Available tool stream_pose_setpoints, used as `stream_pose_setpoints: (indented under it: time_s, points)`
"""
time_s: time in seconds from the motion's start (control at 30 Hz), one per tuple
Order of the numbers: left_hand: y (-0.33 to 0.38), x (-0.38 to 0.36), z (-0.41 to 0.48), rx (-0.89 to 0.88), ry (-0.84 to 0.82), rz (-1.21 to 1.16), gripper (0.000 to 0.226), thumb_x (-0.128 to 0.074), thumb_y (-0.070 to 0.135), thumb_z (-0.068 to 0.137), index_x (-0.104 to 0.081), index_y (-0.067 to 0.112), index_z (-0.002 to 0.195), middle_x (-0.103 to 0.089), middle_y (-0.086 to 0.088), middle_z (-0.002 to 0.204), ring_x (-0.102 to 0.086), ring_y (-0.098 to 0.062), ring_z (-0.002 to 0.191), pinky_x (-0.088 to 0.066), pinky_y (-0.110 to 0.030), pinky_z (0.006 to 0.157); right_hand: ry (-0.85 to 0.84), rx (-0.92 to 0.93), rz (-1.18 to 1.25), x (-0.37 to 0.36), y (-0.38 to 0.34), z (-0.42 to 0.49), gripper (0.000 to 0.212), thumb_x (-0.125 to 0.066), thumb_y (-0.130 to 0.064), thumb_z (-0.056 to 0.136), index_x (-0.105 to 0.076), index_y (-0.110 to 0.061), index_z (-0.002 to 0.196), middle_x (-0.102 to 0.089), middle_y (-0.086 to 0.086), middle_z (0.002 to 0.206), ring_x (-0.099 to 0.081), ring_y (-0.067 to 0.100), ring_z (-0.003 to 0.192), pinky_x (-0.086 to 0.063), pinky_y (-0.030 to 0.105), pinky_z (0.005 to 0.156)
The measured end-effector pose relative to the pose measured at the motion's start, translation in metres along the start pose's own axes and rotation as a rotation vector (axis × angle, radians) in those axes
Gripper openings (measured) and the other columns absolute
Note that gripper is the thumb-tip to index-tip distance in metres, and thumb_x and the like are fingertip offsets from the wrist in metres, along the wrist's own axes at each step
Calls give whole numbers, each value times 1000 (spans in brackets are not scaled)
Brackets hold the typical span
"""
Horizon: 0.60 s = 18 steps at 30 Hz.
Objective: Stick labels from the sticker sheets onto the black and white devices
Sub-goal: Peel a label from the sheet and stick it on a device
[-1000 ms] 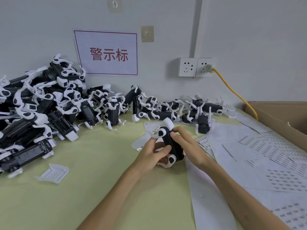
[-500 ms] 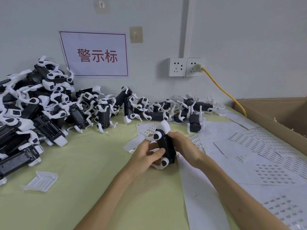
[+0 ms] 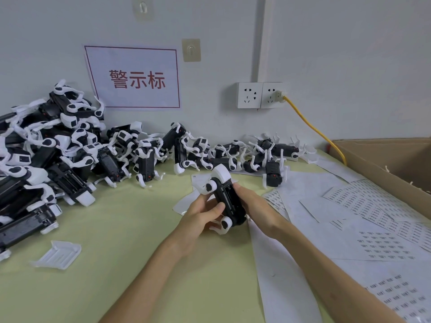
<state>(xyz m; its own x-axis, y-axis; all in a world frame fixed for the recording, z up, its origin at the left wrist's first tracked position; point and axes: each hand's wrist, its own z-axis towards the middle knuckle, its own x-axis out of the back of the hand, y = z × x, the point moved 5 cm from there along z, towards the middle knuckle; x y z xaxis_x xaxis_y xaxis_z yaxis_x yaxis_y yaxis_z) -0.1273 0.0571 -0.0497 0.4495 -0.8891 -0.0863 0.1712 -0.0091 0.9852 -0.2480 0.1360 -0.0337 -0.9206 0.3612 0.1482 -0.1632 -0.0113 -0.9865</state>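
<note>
A: Where is the device [image 3: 229, 201]?
B: Over the near counter [image 3: 116, 241]. The left hand [image 3: 200, 220] and right hand [image 3: 254, 206] each have a closed grip on its black middle.
A: Will it break?
B: It looks light and hard. Its thin white legs could snap. The sticker sheets [image 3: 373, 217] lie right, the pile [image 3: 58, 159] far left.

One held device [image 3: 229, 201]; heaped devices [image 3: 70, 155] far left beyond counting; overlapping sticker sheets [image 3: 363, 206] right likewise; two sockets [image 3: 249, 95], two hooks [image 3: 191, 50], one sign [image 3: 133, 78], one cable [image 3: 312, 127], one box [image 3: 382, 155]

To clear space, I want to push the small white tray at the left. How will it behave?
The tray looks thin and hollow, so it is probably light and slides easily on the table. Being flat, it should not roll. Its thin walls may flex if squeezed.
</note>
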Motion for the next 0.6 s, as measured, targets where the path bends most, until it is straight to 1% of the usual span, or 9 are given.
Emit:
stream_pose_setpoints:
  time_s: [0.07, 0.13, 0.2, 0.3, 0.37, 0.43, 0.5, 0.53, 0.6]
  points:
    - [1, 2, 0, 6, 45, -60, 32, -63, 32, 91, -68, 41, 121, -69, 0, 108, -59, -20, 89, -40, -33, 70, 29, 22, -43, 1, 1, 2, 48, -29, -35, 112, -65, -4, 121, -68, 13, 108, -61, 20, 97, -47, 38, 97]
    - [3, 6, 1, -1, 106, -87, 34, -66, 31, 92, -67, 36, 125, -67, -4, 106, -57, -20, 86, -41, -28, 65, 51, 27, -107, 3, 1, 3, 40, -33, -31, 112, -67, -10, 116, -67, 4, 101, -60, 16, 93, -48, 36, 89]
    - [4, 11, 3, -21, 174, -113, 31, -65, 26, 99, -65, 30, 130, -66, -8, 106, -56, -22, 84, -40, -29, 63, 82, 35, -175, 6, 0, 4, 32, -39, -26, 110, -70, -18, 112, -67, -3, 100, -60, 12, 93, -47, 32, 83]
    - [8, 18, 3, -37, 267, -211, 27, -59, 23, 100, -62, 18, 126, -56, -18, 106, -47, -28, 84, -35, -30, 60, 172, 75, -227, 11, -2, 6, 22, -51, -19, 105, -72, -23, 109, -70, -9, 106, -62, 7, 95, -45, 26, 80]
    - [13, 24, 2, -54, 319, -271, 35, -64, 31, 91, -62, 14, 121, -50, -19, 103, -43, -26, 78, -35, -25, 55, 231, 118, -352, 13, -1, 6, 21, -58, -15, 100, -71, -25, 114, -67, -9, 116, -61, 7, 101, -44, 24, 85]
    - [17, 32, 1, -62, 364, -330, 36, -66, 37, 84, -64, 15, 112, -57, -16, 100, -50, -22, 80, -39, -27, 62, 233, 147, -540, 11, 2, 6, 31, -60, -13, 98, -66, -24, 126, -60, -7, 129, -57, 10, 116, -41, 24, 92]
    - [17, 39, 1, -37, 383, -404, 35, -64, 39, 84, -64, 15, 109, -66, -7, 96, -58, -17, 79, -41, -30, 70, 154, 169, -655, 3, 4, 6, 45, -60, -13, 97, -56, -23, 141, -51, -5, 145, -46, 13, 132, -35, 25, 104]
    - [17, 41, 2, -21, 389, -445, 36, -64, 39, 83, -64, 14, 109, -67, -4, 94, -59, -14, 76, -42, -28, 70, 100, 178, -694, -2, 6, 7, 51, -60, -16, 98, -49, -24, 147, -46, -6, 152, -40, 13, 139, -30, 27, 111]
    - [15, 46, 2, -3, 423, -504, 29, -66, 38, 82, -66, 15, 101, -67, 1, 87, -58, -10, 66, -44, -23, 61, 2, 178, -798, -15, 13, 7, 58, -56, -25, 101, -37, -28, 155, -38, -8, 160, -29, 13, 147, -22, 35, 119]
